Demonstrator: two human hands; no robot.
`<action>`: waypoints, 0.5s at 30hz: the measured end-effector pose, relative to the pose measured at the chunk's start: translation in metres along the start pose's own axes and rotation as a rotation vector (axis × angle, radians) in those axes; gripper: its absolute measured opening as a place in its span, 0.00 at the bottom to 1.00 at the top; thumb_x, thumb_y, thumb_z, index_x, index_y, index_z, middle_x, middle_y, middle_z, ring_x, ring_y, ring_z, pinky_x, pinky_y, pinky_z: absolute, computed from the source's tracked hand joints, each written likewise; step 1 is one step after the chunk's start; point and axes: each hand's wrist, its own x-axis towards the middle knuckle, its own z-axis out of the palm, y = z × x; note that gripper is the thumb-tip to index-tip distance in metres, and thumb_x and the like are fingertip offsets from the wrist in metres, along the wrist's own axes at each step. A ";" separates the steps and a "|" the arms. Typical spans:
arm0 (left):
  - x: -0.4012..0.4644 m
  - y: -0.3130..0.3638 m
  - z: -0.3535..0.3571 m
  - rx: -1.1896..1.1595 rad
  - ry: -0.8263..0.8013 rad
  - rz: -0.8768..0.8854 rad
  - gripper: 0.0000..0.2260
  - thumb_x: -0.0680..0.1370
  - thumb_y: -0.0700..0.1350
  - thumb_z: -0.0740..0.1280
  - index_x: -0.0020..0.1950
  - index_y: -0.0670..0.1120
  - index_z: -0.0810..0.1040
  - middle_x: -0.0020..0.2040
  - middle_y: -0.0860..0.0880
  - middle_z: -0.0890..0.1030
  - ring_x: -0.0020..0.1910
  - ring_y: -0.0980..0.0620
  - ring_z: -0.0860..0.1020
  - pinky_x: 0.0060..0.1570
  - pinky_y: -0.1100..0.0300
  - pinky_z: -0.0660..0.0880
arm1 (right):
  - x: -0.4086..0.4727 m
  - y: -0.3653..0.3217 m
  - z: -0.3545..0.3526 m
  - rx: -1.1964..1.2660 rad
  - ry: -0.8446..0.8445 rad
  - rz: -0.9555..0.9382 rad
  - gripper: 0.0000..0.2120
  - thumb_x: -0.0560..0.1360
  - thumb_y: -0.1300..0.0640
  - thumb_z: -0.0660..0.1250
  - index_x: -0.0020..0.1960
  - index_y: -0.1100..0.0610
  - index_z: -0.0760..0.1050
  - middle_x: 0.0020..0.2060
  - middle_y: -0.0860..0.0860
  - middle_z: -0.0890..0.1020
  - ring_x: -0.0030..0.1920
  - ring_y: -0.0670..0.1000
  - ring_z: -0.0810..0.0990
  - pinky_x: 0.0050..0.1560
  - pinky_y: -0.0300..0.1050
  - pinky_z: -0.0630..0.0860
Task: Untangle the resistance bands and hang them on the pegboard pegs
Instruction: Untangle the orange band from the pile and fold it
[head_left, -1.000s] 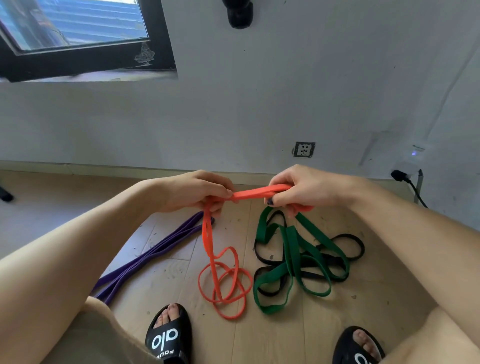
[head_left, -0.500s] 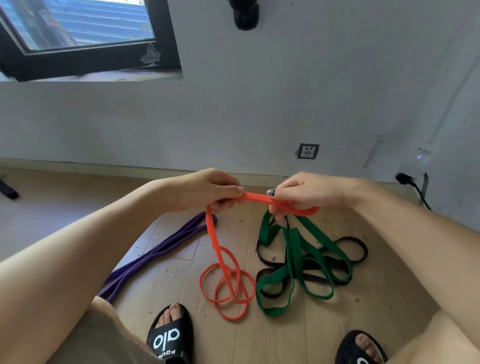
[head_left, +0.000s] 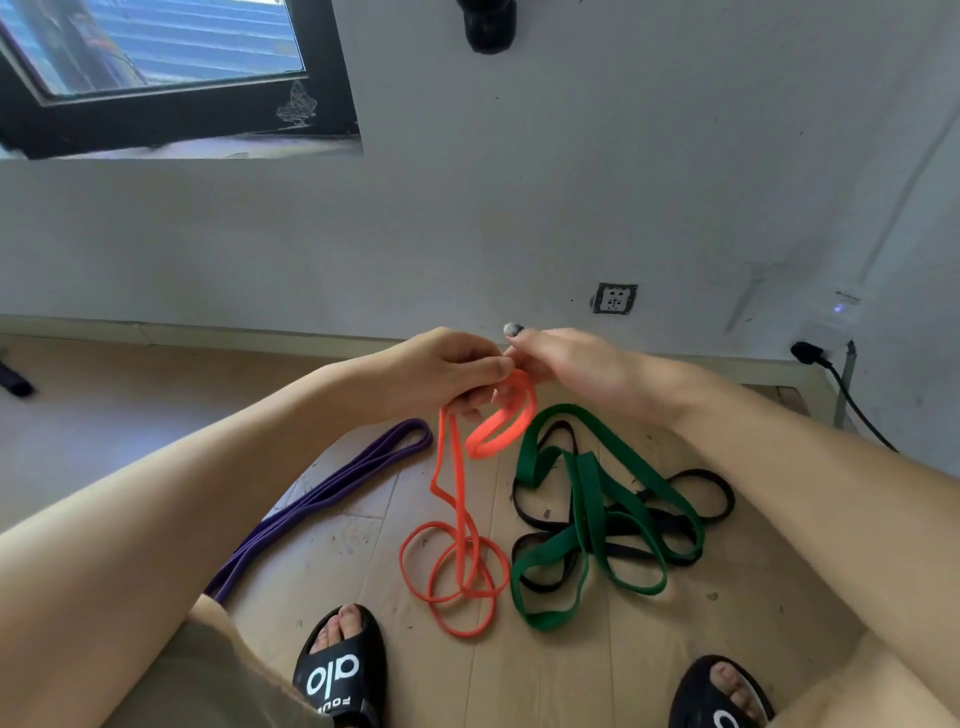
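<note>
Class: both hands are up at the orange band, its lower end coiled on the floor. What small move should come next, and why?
Probably lift the orange band higher and spread the hands. The left hand and right hand hold its top loop close together, and its lower coils lie overlapped on the floor.

Even, soft daylight enters from the window (head_left: 156, 47) at upper left; shadows on the floor (head_left: 675, 649) are faint. Wide-angle distortion bends the wall (head_left: 623, 182) edges. Focus sharp centrally, slightly soft toward the margins.
</note>
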 end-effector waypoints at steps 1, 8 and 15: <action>0.001 0.002 0.001 -0.013 -0.001 0.008 0.16 0.86 0.48 0.59 0.43 0.44 0.79 0.32 0.51 0.73 0.33 0.51 0.71 0.48 0.47 0.80 | 0.002 -0.001 0.005 -0.014 0.018 -0.020 0.29 0.86 0.41 0.49 0.47 0.55 0.84 0.47 0.53 0.88 0.55 0.53 0.84 0.70 0.55 0.70; -0.001 -0.006 -0.001 0.007 -0.031 0.008 0.17 0.86 0.51 0.59 0.45 0.41 0.77 0.35 0.48 0.77 0.35 0.50 0.75 0.49 0.41 0.78 | -0.002 0.003 0.001 -0.066 0.008 -0.063 0.25 0.83 0.37 0.55 0.47 0.55 0.81 0.27 0.48 0.67 0.26 0.47 0.74 0.41 0.55 0.84; 0.004 -0.024 -0.006 -0.012 -0.106 -0.056 0.14 0.87 0.45 0.56 0.51 0.41 0.78 0.37 0.50 0.78 0.37 0.52 0.76 0.45 0.54 0.76 | -0.004 0.016 -0.043 -0.365 0.181 -0.077 0.26 0.82 0.38 0.61 0.33 0.55 0.70 0.25 0.47 0.67 0.26 0.48 0.64 0.33 0.45 0.62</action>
